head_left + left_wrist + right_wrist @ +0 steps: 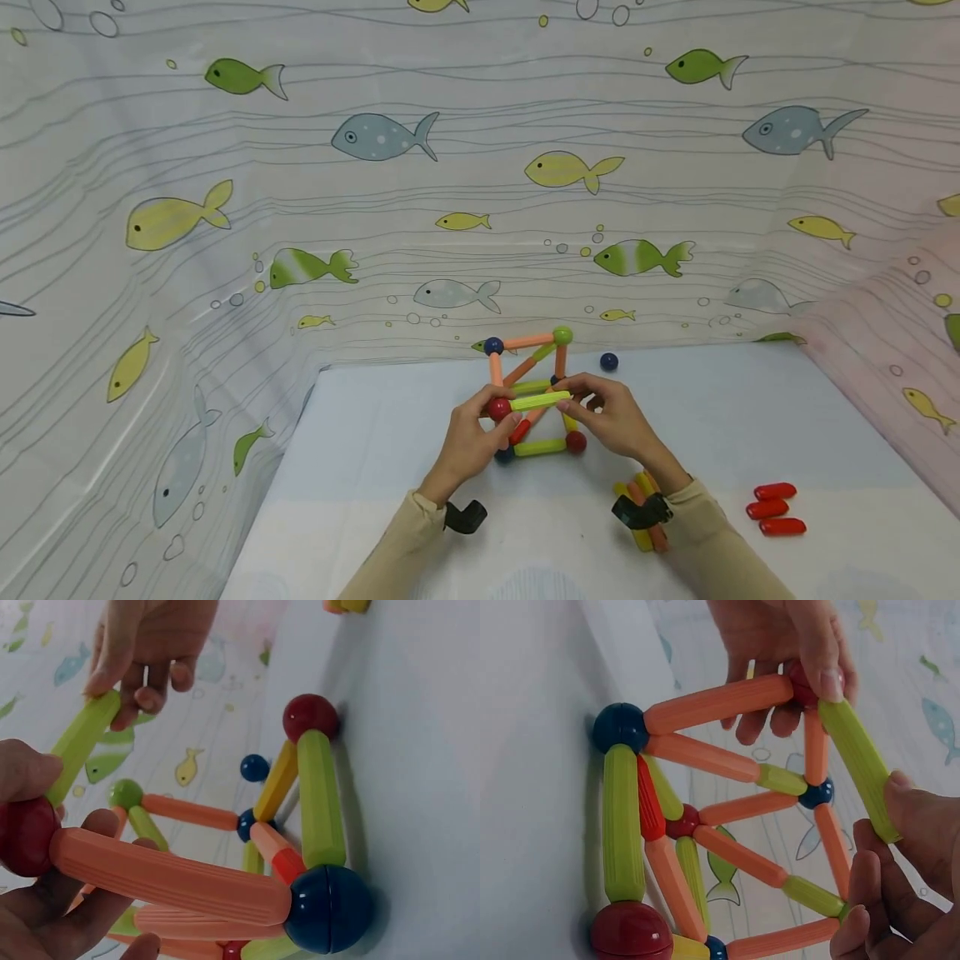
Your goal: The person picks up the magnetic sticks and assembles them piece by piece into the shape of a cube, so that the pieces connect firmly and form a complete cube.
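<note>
A frame of magnetic rods and balls stands on the table, with a green ball [562,336] at its far top corner. At its near upper corner, my left hand [468,433] grips a red ball [499,408], which tops an upright orange rod [172,874] rising from a blue ball [330,907] on the table. My right hand [611,414] pinches the free end of a yellow-green rod [859,765] between thumb and fingers. The rod's other end meets the red ball, where my left thumb [830,682] presses at the joint. Below, another red ball [632,934] forms a bottom corner.
A loose blue ball [609,362] lies behind the frame to the right. Several yellow and orange rods [642,540] lie partly under my right wrist. Further right are three red rods [767,509]. A fish-patterned curtain [480,250] surrounds the table [360,467].
</note>
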Demonstrator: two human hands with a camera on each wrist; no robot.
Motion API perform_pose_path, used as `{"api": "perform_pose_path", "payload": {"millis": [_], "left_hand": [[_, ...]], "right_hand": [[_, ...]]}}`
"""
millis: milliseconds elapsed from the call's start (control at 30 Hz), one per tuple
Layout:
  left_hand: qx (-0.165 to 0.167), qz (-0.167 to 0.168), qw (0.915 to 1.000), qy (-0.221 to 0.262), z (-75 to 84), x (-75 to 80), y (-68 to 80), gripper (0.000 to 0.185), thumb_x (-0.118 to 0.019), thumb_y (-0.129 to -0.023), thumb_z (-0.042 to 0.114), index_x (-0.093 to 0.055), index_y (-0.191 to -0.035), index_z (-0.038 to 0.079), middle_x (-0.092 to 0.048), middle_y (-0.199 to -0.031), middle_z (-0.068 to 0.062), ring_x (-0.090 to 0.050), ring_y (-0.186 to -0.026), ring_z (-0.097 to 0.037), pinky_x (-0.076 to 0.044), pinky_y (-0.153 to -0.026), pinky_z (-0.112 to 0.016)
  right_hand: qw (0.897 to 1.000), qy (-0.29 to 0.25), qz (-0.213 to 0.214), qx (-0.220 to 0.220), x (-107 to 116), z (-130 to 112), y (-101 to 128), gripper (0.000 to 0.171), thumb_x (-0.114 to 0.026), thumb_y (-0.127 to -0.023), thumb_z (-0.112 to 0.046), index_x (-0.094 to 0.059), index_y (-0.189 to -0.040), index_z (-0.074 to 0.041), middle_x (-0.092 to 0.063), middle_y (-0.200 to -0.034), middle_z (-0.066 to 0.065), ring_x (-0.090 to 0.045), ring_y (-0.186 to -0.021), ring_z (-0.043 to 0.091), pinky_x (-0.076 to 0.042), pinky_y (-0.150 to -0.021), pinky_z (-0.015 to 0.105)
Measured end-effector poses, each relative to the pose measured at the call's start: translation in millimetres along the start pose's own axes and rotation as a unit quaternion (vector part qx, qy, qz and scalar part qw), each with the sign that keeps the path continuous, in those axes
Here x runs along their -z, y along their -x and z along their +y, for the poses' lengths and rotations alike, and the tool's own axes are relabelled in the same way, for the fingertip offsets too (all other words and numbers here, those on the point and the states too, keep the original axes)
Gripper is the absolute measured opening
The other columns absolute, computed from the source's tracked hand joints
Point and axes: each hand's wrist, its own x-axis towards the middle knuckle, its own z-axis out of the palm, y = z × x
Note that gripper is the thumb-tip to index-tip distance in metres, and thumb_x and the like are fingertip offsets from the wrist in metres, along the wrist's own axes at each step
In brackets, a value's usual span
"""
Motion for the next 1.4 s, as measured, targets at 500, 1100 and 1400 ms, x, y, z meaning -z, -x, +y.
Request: {"api": "perform_pose_path", "payload": {"millis": [500, 1100, 1400], "left_hand": [[0.025, 0.013, 0.999, 0.035, 3.2, -0.5, -1.2, 0.021, -0.074, -0.1, 0.015, -0.07, -0.121, 0.012, -0.073, -0.102, -0.006, -0.066, -0.085, -0.015, -0.056, -0.066, -0.022], [0.046, 0.015, 0.9976, 0.05, 1.2, -1.8, 2.7, 0.022, -0.075, -0.101, 0.019, -0.069, -0.121, 0.013, -0.072, -0.109, -0.007, -0.066, -0.096, -0.019, -0.058, -0.073, -0.025], [0.046, 0.017, 0.9978, 0.046, 0.7, -3.5, 1.6, 0.02, -0.075, -0.101, 0.02, -0.069, -0.12, 0.016, -0.072, -0.112, -0.007, -0.067, -0.101, -0.021, -0.058, -0.08, -0.025]], "right_hand": [[0.968, 0.245, 0.019, -0.052, 69, 76, -44, 0.037, -0.074, -0.101, -0.02, -0.068, -0.13, 0.001, -0.075, -0.114, 0.022, -0.073, -0.099, 0.038, -0.06, -0.084, 0.054], [0.905, 0.401, -0.132, -0.047, 57, 105, -67, 0.024, -0.077, -0.097, -0.013, -0.073, -0.12, -0.008, -0.072, -0.105, 0.012, -0.067, -0.095, 0.03, -0.06, -0.089, 0.054], [0.906, 0.392, -0.155, -0.048, 65, 90, -45, 0.034, -0.084, -0.091, -0.016, -0.075, -0.122, -0.005, -0.077, -0.111, 0.013, -0.068, -0.104, 0.033, -0.058, -0.095, 0.055]]}}
